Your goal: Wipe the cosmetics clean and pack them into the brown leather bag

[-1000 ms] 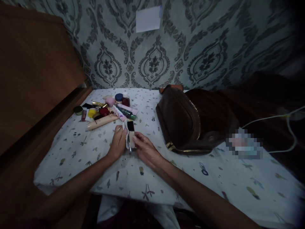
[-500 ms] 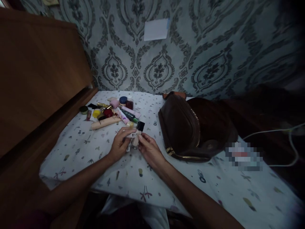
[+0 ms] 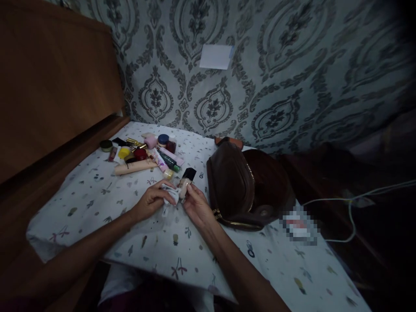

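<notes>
My right hand (image 3: pixel 197 207) is closed around a small foundation bottle (image 3: pixel 184 189) with a black cap, tilted with the cap up and away from me. In my left hand (image 3: pixel 152 200) a crumpled white wipe (image 3: pixel 171 193) is pinched, close beside the bottle. Whether the wipe touches the glass I cannot tell. Just beyond my hands lies a heap of cosmetics: a beige tube (image 3: pixel 134 167), a dark green tube (image 3: pixel 169 160), a red round container (image 3: pixel 140 154), a yellow-lidded one (image 3: pixel 124 152) and a blue-lidded jar (image 3: pixel 163 139).
A brown leather bag (image 3: pixel 230 182) with a gold zip stands right of my hands on the patterned tablecloth (image 3: pixel 130 236). Wooden furniture (image 3: pixel 58 82) borders the left side. A white cable (image 3: pixel 349 216) and a blurred-out item (image 3: pixel 299 226) lie at the right.
My left hand with the wipe has drawn left, away from the bottle, which now shows more fully in my right hand. The camera view has turned, shifting the scene left.
</notes>
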